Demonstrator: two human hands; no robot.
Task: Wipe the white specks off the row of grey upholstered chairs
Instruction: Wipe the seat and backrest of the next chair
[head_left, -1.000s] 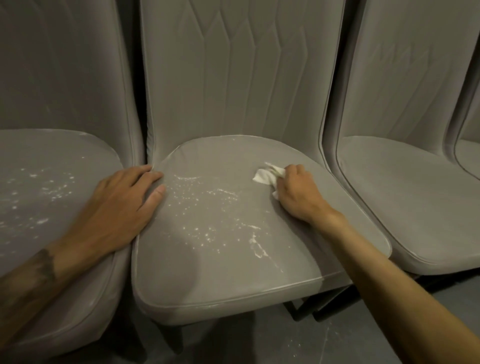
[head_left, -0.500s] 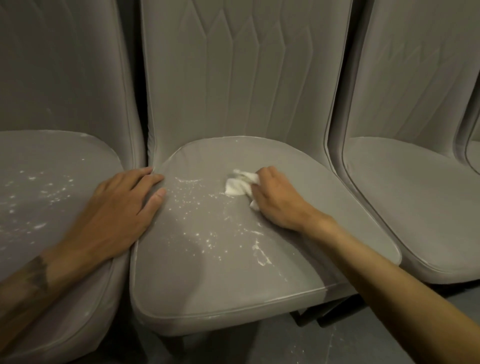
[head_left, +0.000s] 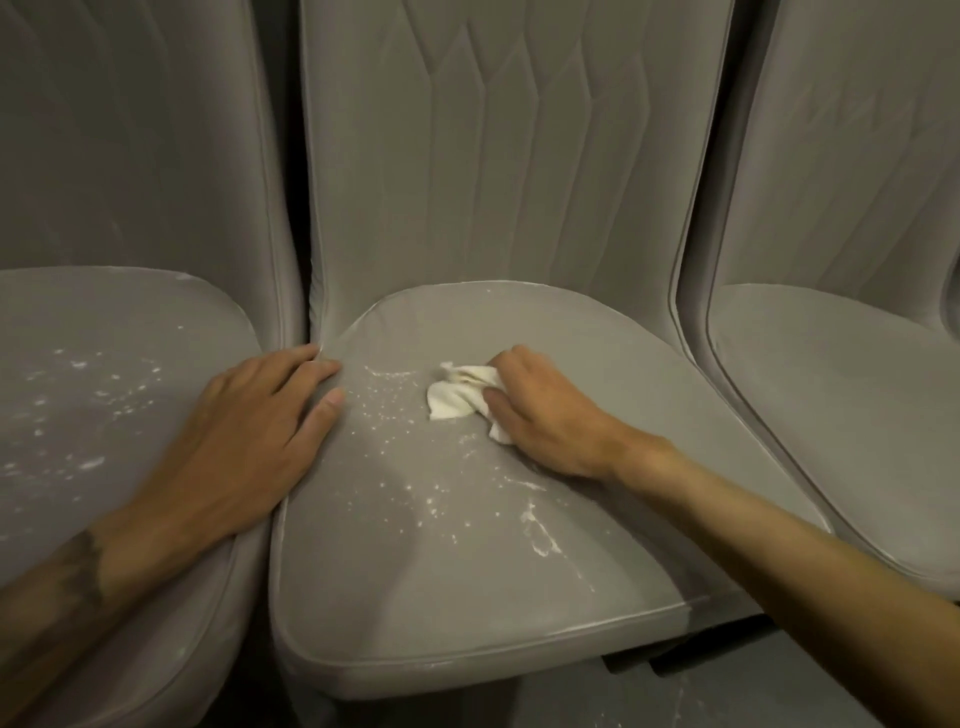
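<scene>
**Chairs.** Three grey upholstered chairs with stitched backs stand side by side. The middle chair seat (head_left: 467, 613) fills the centre of the view. The left chair seat (head_left: 104, 415) lies at nine o'clock from it and is spattered. The right chair seat (head_left: 857, 415) lies at three o'clock and shows no marks that I can make out.

**Left hand** (head_left: 249, 441). It lies flat with fingers straight and holds nothing. It rests across the join of the left and middle seats, at the middle seat's nine o'clock edge, and appears to serve as a brace.

**Right hand** (head_left: 545, 410). It sits on the middle seat, toward twelve o'clock of its centre. The fingers are curled round a crumpled white cloth (head_left: 457, 397), which sticks out toward nine o'clock and lies on the fabric.

**White specks** (head_left: 387, 405). They are scattered between the cloth and the left fingertips. More run from the seat's centre toward five o'clock, ending in a thicker streak.

**Assessment.** The step in hand is wiping the middle seat, which looks partly done at best.
- Press the cloth flat and use overlapping strokes.
- Draw the strokes toward the six o'clock front edge, so debris leaves the seat and does not lodge in the back seam.
- Turn the cloth to a clean face when it is loaded.
- The streak will likely need firmer rubbing.
- The left seat awaits the same treatment.
</scene>
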